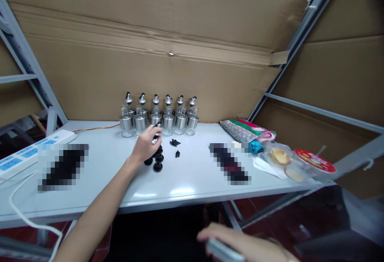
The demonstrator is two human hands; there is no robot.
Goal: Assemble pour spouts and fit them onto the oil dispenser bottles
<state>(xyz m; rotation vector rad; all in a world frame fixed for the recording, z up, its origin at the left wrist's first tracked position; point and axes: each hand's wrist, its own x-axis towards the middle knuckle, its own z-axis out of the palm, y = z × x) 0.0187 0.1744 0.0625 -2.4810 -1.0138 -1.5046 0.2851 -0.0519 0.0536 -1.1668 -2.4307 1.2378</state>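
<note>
left hand (147, 142) reaches across the worktop (186, 182), fingers closed on a small black part beside the caps (156, 161); a careless sweep could topple the bottles (159, 120) just behind. right hand (240, 244) holds a grey thing, blurred.

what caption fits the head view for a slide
Left hand reaching among black stoppers before a row of glass bottles on a white table.

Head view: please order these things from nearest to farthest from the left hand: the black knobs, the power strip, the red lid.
1. Black knobs: just under and right of the left hand, on the table.
2. Power strip: far left table edge.
3. Red lid: far right, beside the wrapped snacks.
</note>
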